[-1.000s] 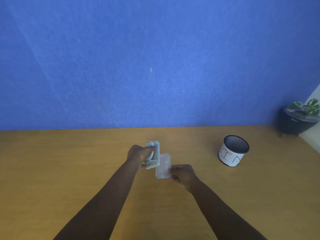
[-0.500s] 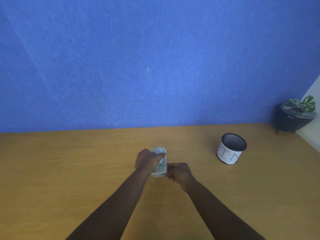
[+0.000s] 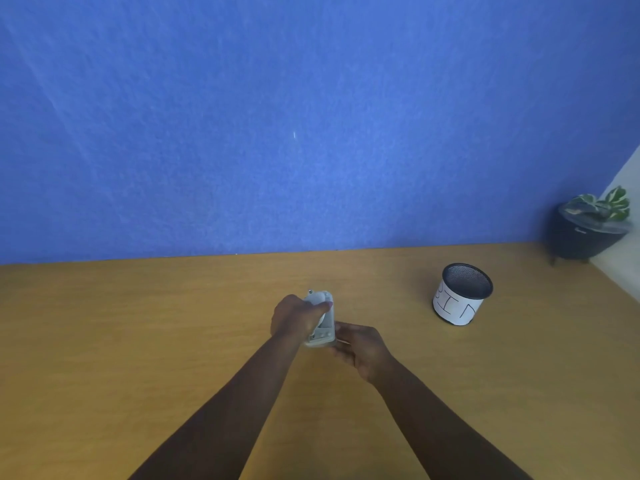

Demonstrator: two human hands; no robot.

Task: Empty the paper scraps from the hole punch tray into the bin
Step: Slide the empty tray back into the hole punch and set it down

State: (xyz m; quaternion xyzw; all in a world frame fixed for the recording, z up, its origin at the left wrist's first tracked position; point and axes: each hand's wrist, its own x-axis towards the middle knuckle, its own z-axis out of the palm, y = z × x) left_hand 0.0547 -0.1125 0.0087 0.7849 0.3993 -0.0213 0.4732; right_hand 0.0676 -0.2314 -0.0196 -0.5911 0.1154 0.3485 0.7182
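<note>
Both hands on the punch (image 3: pixel 321 323), mid-desk (image 3: pixel 138 341), just off the surface or resting on it, can't tell which. Left hand (image 3: pixel 294 318) wraps the top/lever end, fingers curled round it, thumb over the crown. Right hand (image 3: pixel 360 348) is closed in against the punch's near right edge, fingers tucked at the base where the tray sits; looks like a pinch on the tray edge, but the contact itself is hidden behind the knuckles.

Step in hand, as I read it: working the tray at the base, w/ the punch steadied by the left. Can't tell whether the tray's seated or loose, nor whether scraps are inside, too small and blurred. No scraps seen on the desk.

Bin (image 3: pixel 462 294) stands well apart to the right and a bit further back, tilted slightly, mouth open. Next move prob. calls for carrying punch or tray over w/ the open side kept level, then tipping only once above the mouth; the mouth is narrow, so confetti could scatter.

Materials: punch is pale grey-white, hard plastic/metal, smooth, rounded lever over a flat oblong base. Bin is a black wire-mesh cylinder w/ a white paper wrap, "BIN" hand-lettered. Desk is matte wood-look laminate. Wall (image 3: pixel 311 116) behind is blue, felt-like. Dark round pot (image 3: pixel 581 237) w/ variegated leaves in the far right corner.
</note>
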